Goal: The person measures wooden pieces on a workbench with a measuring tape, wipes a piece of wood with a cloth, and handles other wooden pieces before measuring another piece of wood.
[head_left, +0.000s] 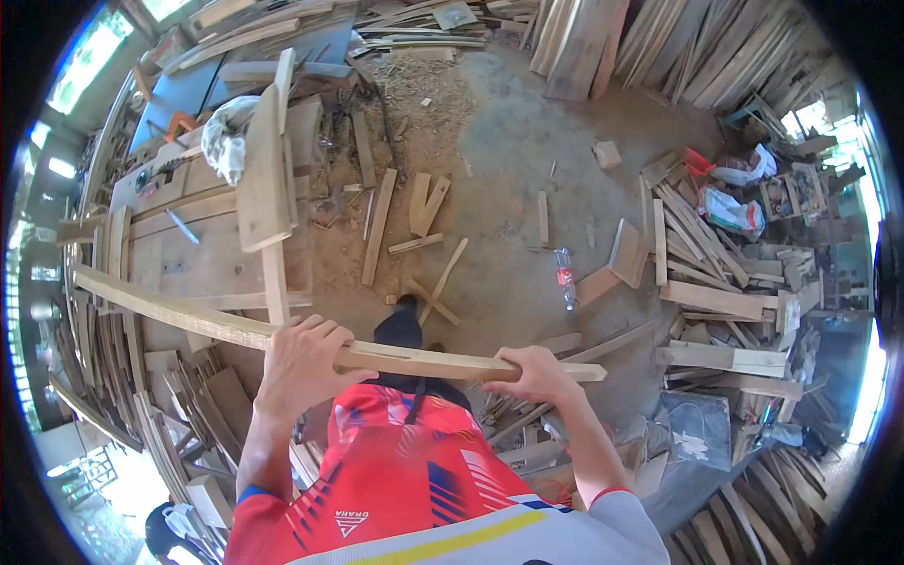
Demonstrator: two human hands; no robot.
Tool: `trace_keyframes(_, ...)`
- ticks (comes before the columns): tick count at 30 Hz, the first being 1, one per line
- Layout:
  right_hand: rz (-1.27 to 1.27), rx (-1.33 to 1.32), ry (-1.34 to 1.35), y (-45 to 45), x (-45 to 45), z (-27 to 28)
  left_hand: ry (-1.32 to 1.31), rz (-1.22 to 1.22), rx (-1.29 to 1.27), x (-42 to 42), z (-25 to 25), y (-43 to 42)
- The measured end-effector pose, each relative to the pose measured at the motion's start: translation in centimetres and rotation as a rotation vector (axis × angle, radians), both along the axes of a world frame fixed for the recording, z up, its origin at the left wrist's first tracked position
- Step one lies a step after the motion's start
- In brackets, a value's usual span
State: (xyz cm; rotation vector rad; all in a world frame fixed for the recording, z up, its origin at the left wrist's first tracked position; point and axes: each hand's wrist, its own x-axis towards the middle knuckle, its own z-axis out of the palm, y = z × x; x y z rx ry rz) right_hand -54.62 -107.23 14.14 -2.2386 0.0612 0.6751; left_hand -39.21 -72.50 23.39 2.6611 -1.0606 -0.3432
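A long, pale wooden bar crosses in front of my body, running from the far left to just right of the middle. My left hand is wrapped over it left of centre, fingers on top. Near its right end my right hand grips it, with a short tip of wood sticking out beyond. A dark slot shows in the bar between my hands. The bar's left part passes in front of the workbench.
On the workbench lie boards, a white cloth and a blue stick. Loose wood pieces and a plastic bottle lie on the floor. Wood piles stand at the right, with tall planks at the back.
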Motion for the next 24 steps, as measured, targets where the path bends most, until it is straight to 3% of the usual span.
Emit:
trace_keyframes(7, -0.294, 0.205, -0.058, -6.8, 1.4, -4.6, -0.164, -0.252, 0.034, 7.4, 1.6, -12.6)
trace_keyframes(17, -0.488, 0.080, -0.044, -25.3, 12.1, -9.1, -0.068, -0.488, 0.010, 26.6, -4.9, -35.8)
trace_keyframes(24, -0.738, 0.255, -0.049, -32.2, 18.6, -12.5, -0.077, -0.769, 0.067, 37.2, -10.5, -52.3)
